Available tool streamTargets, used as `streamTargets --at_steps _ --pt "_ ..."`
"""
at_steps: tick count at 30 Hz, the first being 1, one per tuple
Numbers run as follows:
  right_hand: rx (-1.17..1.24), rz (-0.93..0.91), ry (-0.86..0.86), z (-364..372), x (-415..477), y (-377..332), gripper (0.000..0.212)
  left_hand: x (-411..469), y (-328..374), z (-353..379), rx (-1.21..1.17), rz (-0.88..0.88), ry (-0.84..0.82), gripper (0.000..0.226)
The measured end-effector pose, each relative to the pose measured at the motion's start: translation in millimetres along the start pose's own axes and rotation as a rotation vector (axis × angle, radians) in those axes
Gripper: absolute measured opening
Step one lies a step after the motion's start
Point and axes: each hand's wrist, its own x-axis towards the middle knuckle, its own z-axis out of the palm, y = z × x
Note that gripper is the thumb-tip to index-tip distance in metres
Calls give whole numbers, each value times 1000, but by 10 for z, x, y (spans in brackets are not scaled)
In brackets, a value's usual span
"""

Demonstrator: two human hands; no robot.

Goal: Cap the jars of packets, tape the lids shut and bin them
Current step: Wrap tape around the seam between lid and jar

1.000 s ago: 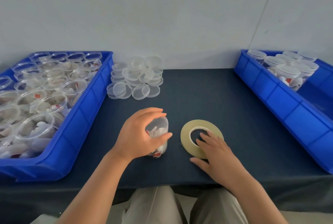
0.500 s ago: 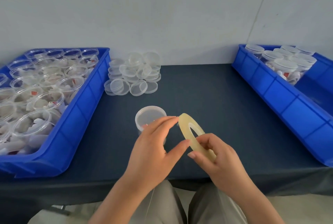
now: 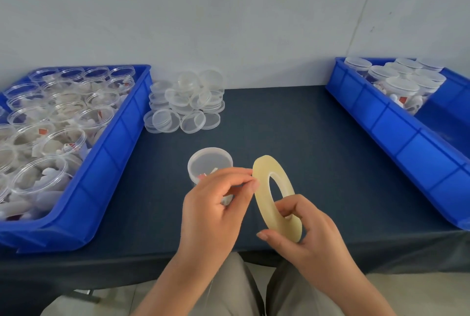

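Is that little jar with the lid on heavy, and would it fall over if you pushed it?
The capped jar probably feels light: it looks like thin clear plastic with small packets inside. It stands upright on the table, so a gentle low push would likely slide it; a push near the lid might tip it. On its side, it might roll.

Illumination is even, soft and diffuse; only faint shadows are cast on the dark table. Wide-angle bowing is seen in the blue bin of open jars at 9 o'clock and the blue bin of capped jars at 3 o'clock. Detail is slightly soft.
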Motion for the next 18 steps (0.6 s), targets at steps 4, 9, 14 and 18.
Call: streamTargets --at_steps 4,9,14,18 --pt "240 32 -68 73 2 3 56 -87 44 64 268 215 -26 24" --pt "297 18 -129 48 27 -56 50 -131 68 68 334 355 -47 21" --pt "180 21 -190 -1 67 -32 47 -152 10 -1 380 357 -8 24" --pt "20 21 -237 13 139 -34 35 -202 -27 -31 280 360 53 23"
